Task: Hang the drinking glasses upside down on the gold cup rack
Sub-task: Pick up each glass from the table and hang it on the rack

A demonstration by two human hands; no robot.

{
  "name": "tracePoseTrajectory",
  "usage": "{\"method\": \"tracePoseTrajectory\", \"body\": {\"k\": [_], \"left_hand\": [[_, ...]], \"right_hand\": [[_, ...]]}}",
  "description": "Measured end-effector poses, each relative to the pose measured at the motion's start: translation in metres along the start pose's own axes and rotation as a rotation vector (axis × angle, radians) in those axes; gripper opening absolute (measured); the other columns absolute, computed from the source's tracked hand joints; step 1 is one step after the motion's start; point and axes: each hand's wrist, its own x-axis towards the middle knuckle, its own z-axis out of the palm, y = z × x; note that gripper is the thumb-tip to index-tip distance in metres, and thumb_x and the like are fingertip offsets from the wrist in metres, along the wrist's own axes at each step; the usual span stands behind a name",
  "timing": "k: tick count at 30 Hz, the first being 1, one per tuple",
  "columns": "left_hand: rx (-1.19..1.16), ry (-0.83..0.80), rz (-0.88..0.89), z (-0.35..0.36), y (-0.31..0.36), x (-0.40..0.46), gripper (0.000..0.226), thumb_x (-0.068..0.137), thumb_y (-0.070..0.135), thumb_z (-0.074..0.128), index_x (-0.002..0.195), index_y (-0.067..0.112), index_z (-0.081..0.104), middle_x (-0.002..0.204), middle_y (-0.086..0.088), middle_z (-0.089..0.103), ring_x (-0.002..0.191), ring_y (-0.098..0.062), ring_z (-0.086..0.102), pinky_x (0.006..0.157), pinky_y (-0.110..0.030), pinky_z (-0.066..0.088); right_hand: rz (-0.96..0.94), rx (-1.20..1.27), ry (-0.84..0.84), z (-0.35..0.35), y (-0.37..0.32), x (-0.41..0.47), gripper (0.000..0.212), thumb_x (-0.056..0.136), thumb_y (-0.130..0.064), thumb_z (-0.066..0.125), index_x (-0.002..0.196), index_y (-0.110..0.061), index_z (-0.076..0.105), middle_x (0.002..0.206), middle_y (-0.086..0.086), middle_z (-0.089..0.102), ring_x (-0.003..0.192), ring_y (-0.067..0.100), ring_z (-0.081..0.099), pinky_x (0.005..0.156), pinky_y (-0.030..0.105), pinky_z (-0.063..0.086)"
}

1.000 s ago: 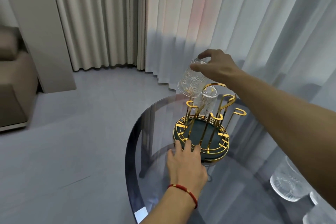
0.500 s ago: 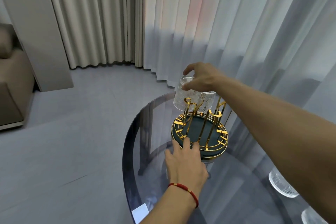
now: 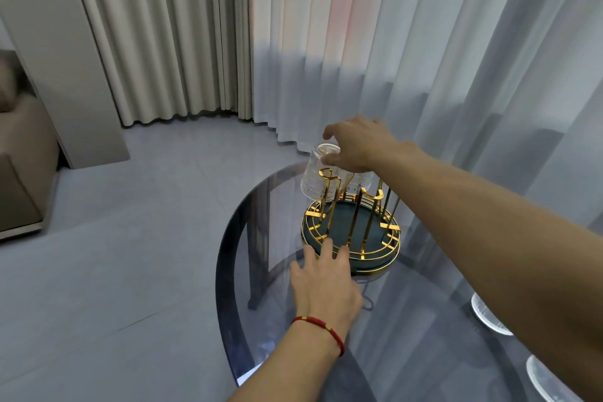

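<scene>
- my right hand [image 3: 357, 143] hides part of the upturned ribbed clear glass [image 3: 318, 181] it grips on the gold wire cup rack [image 3: 350, 228]
- my left hand [image 3: 323, 284], fingers spread, presses the round smoked-glass table [image 3: 248, 271]; 2 glasses at the right edge are cut off

Grey floor [image 3: 114, 238], beige drapes [image 3: 163, 42] beside sheer curtains [image 3: 391, 42] glowing with daylight; what may be a sofa [image 3: 19, 157] stands left.

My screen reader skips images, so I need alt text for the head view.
A right hand lowers an upturned glass onto a gold cup rack on a glass table; the left hand steadies the rack's base.
</scene>
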Motion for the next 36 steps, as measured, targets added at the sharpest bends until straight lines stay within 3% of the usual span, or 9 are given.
{"method": "tracePoseTrajectory", "body": {"k": [4, 8, 13, 16, 18, 20, 24, 30, 36], "left_hand": [[-0.215, 0.179, 0.176, -0.003, 0.005, -0.005, 0.045, 0.091, 0.021, 0.057, 0.136, 0.018, 0.056, 0.141, -0.004, 0.053, 0.134, -0.022, 0.039, 0.105, -0.04, 0.042], [-0.389, 0.303, 0.375, -0.009, 0.019, -0.016, 0.04, 0.082, 0.01, 0.065, 0.122, 0.014, 0.066, 0.123, -0.003, 0.064, 0.12, -0.018, 0.05, 0.101, -0.03, 0.045], [-0.611, 0.084, 0.391, -0.011, 0.038, -0.033, 0.05, 0.07, 0.02, 0.065, 0.12, 0.022, 0.068, 0.12, 0.01, 0.061, 0.122, -0.007, 0.041, 0.099, -0.011, 0.025], [-0.759, 0.004, 0.326, -0.011, 0.048, -0.039, 0.05, 0.069, 0.024, 0.06, 0.119, 0.028, 0.068, 0.12, 0.017, 0.059, 0.122, 0.002, 0.04, 0.1, -0.019, 0.033], [-0.813, -0.031, 0.3, -0.013, 0.055, -0.042, 0.049, 0.07, 0.024, 0.06, 0.118, 0.03, 0.068, 0.121, 0.018, 0.058, 0.122, 0.001, 0.042, 0.101, -0.028, 0.039], [-0.846, -0.047, 0.278, -0.014, 0.062, -0.044, 0.048, 0.07, 0.024, 0.059, 0.117, 0.031, 0.068, 0.121, 0.019, 0.057, 0.122, -0.001, 0.044, 0.101, -0.032, 0.042], [-0.877, -0.094, 0.229, -0.011, 0.075, -0.045, 0.048, 0.07, 0.026, 0.058, 0.117, 0.033, 0.069, 0.119, 0.023, 0.055, 0.118, -0.002, 0.047, 0.1, -0.036, 0.047], [-0.924, -0.163, 0.21, -0.002, 0.084, -0.041, 0.048, 0.074, 0.023, 0.06, 0.119, 0.038, 0.066, 0.123, 0.017, 0.06, 0.119, -0.003, 0.051, 0.099, -0.041, 0.051], [-0.984, -0.203, 0.22, -0.001, 0.089, -0.035, 0.053, 0.08, 0.043, 0.069, 0.131, 0.045, 0.051, 0.125, 0.013, 0.059, 0.113, -0.004, 0.058, 0.086, -0.033, 0.057]], "right_hand": [[0.0, 0.108, 0.293, -0.003, 0.011, -0.059, 0.045, 0.098, -0.042, 0.054, 0.136, -0.018, 0.057, 0.139, 0.01, 0.058, 0.13, 0.031, 0.049, 0.107, 0.048, 0.037], [0.065, 0.312, 0.511, 0.01, 0.024, -0.151, 0.031, 0.095, -0.035, 0.051, 0.116, -0.017, 0.066, 0.117, 0.005, 0.066, 0.108, 0.026, 0.058, 0.092, 0.042, 0.046], [0.245, 0.164, 0.394, 0.047, 0.053, -0.254, 0.03, 0.088, -0.035, 0.057, 0.109, -0.018, 0.069, 0.113, 0.004, 0.068, 0.109, 0.028, 0.061, 0.099, 0.046, 0.041], [0.443, -0.056, 0.154, 0.057, 0.076, -0.285, 0.045, 0.084, -0.043, 0.061, 0.12, -0.017, 0.065, 0.135, 0.016, 0.057, 0.135, 0.036, 0.046, 0.115, 0.065, 0.017], [0.59, -0.169, -0.082, 0.06, 0.085, -0.294, 0.06, 0.087, -0.057, 0.049, 0.135, -0.021, 0.053, 0.144, 0.019, 0.048, 0.146, 0.041, 0.028, 0.115, 0.071, 0.002], [0.656, -0.223, -0.196, 0.066, 0.09, -0.297, 0.071, 0.091, -0.065, 0.034, 0.147, -0.024, 0.039, 0.14, 0.019, 0.052, 0.145, 0.044, 0.026, 0.113, 0.076, -0.003], [0.622, -0.218, -0.142, 0.074, 0.094, -0.294, 0.069, 0.095, -0.068, 0.028, 0.151, -0.028, 0.035, 0.121, 0.012, 0.059, 0.125, 0.034, 0.049, 0.111, 0.079, -0.003], [0.609, -0.176, -0.054, 0.07, 0.105, -0.292, 0.066, 0.093, -0.068, 0.037, 0.148, -0.031, 0.037, 0.115, 0.008, 0.062, 0.12, 0.03, 0.055, 0.116, 0.073, -0.002], [0.421, 0.08, 0.211, 0.059, 0.097, -0.292, 0.077, 0.071, -0.057, 0.07, 0.141, -0.032, 0.05, 0.102, 0.004, 0.055, 0.107, 0.028, 0.058, 0.123, 0.061, 0.006]]}}
